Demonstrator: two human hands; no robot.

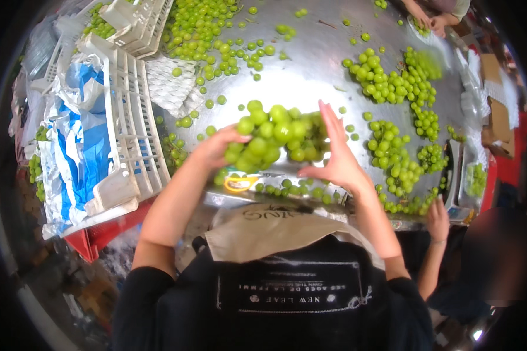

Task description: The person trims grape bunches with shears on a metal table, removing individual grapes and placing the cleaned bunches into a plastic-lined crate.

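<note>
A large bunch of green grapes (275, 131) is held up over the metal table, close in front of me. My left hand (219, 146) grips its left side, with the fingertips partly behind the grapes. Beside the bunch's right side, my right hand (339, 155) has its fingers stretched upward and its thumb apart; whether it touches the grapes I cannot tell. Below the bunch, at the table's near edge, lie yellow-handled scissors (240, 184) with loose grapes (298, 190) to their right.
White plastic crates (137, 126) stand at left, one holding blue-and-white wrapping (88, 134). Loose grapes (199, 29) and a white foam net (173, 85) lie far left on the metal table (310, 52). More bunches (392, 146) lie at right, near a co-worker's hand (437, 219); another person's hands (430, 20) are far right.
</note>
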